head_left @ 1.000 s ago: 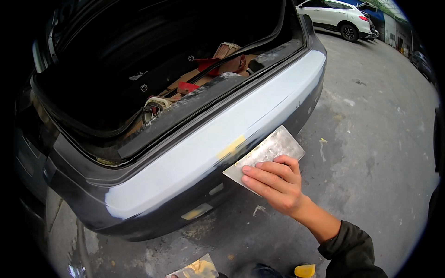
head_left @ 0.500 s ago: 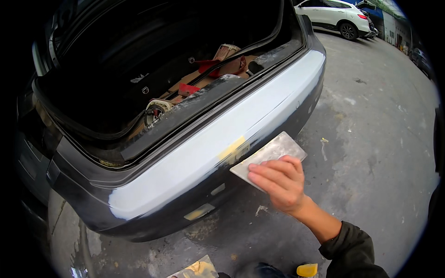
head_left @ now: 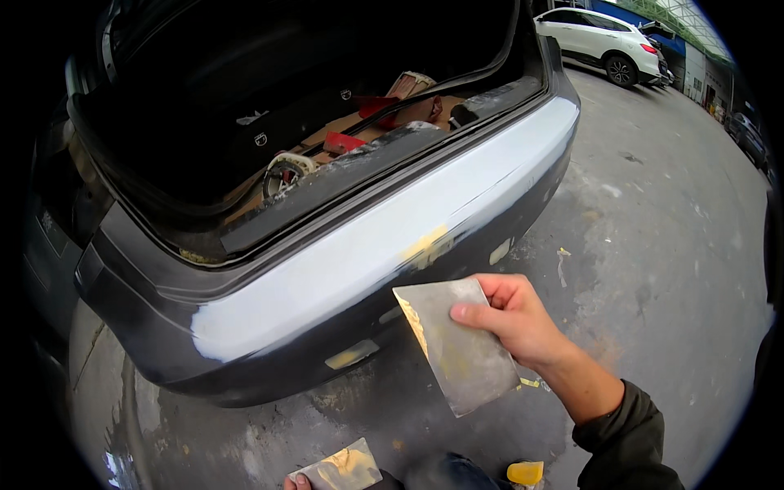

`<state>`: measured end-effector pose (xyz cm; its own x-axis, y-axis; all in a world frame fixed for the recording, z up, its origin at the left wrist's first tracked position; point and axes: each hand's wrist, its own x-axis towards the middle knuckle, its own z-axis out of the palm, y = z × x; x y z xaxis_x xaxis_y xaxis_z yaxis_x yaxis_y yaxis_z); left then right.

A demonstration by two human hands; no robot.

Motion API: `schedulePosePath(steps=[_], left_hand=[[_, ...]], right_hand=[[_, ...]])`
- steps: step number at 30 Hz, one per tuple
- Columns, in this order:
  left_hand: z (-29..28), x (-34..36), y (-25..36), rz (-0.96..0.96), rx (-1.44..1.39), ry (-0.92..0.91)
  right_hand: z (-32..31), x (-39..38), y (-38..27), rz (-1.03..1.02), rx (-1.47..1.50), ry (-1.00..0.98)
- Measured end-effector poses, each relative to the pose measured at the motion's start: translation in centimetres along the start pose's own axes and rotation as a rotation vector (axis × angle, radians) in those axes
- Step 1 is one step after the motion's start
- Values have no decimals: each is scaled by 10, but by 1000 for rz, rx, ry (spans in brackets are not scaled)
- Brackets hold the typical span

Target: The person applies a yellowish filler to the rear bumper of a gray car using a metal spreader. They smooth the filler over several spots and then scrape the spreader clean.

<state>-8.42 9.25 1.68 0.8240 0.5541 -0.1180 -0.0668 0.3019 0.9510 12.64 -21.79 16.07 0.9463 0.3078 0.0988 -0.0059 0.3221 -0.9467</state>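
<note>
My right hand [head_left: 527, 322] grips a flat grey metal putty spreader [head_left: 469, 359], thumb on its face and fingers behind. Yellow putty runs along the spreader's left edge. It is held in front of the rear bumper [head_left: 269, 380], apart from it as far as I can tell. A pale, whitish coat [head_left: 343, 286] covers the bumper's upper band, with a yellow putty patch [head_left: 425, 243] near its middle. At the lower edge, my left hand [head_left: 300, 483] shows only its fingertips, closed on a flat plate [head_left: 355, 465] smeared with yellow putty.
Above the bumper the open trunk [head_left: 204, 106] holds red and white loose parts. A yellow piece [head_left: 525, 473] lies low, near my legs. Scraps and stains mark the grey concrete floor [head_left: 653, 269]. A white car [head_left: 592, 37] stands at the far right.
My right hand has drawn the spreader back from the bumper and turned it, so its putty-lined edge now faces left. Fingertips of my left hand have come into view on the plate.
</note>
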Motion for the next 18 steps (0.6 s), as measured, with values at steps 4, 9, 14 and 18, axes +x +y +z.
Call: schedulePosePath(steps=[4, 9, 14, 18], left_hand=[[7, 2, 0, -14, 6, 17], [14, 13, -16, -1, 115, -217], [32, 22, -17, 154, 392, -299], [34, 24, -19, 276, 444, -229]], right_hand=[[-2, -33, 66, 42, 54, 99], [4, -71, 126, 5, 53, 89], [37, -77, 137, 68, -36, -312], [22, -84, 151, 133, -295, -408]])
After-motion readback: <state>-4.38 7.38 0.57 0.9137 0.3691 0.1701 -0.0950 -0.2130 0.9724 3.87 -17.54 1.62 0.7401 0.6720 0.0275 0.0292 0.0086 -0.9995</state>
